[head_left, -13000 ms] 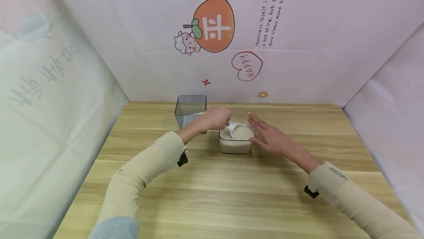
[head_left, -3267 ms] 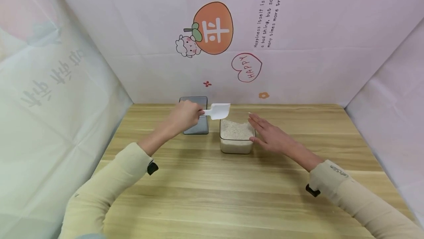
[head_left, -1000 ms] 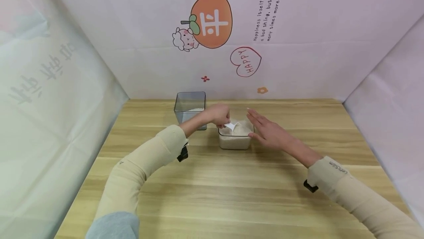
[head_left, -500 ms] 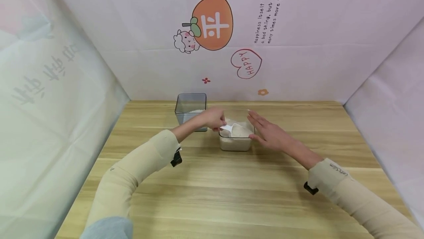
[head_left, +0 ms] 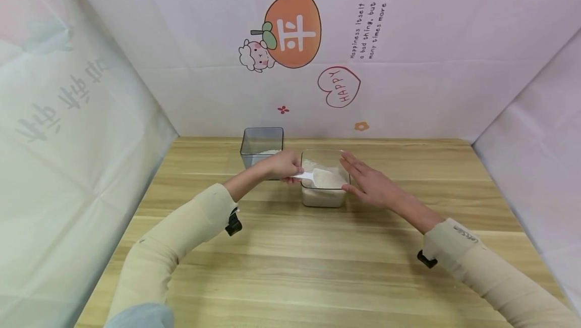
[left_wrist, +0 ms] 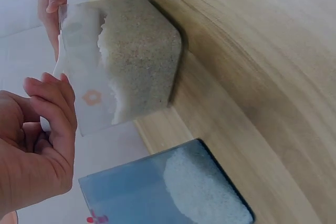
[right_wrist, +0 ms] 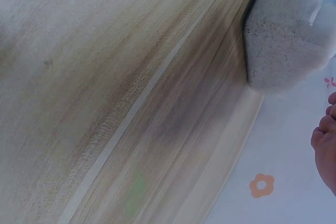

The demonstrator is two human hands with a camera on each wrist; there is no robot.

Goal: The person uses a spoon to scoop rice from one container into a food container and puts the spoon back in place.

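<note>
My left hand (head_left: 287, 163) grips the handle of a white scoop (head_left: 306, 175). Pale rice heaps on the scoop's blade, level with the top of a clear square container (head_left: 323, 200). That container is part filled with rice (left_wrist: 139, 51), its surface sloping in the left wrist view. At the container's right rim, my right hand (head_left: 371, 182) lies with straight fingers against the side. Behind my left forearm stands a blue-grey see-through container (head_left: 262, 139), partly hidden in the head view. The left wrist view shows white rice (left_wrist: 199, 190) low inside it.
Both containers stand near the back of the wooden table (head_left: 317, 262), with a small gap between them. A printed white cloth (head_left: 218, 91) rises right behind the table's back edge, and more cloth hangs at both sides.
The scoop was tilted over the blue-grey container 3.3 s ago, then dug into the clear container's rice. Since then it has levelled, heaped with rice, as my left hand shifted left. Right hand stays put.
</note>
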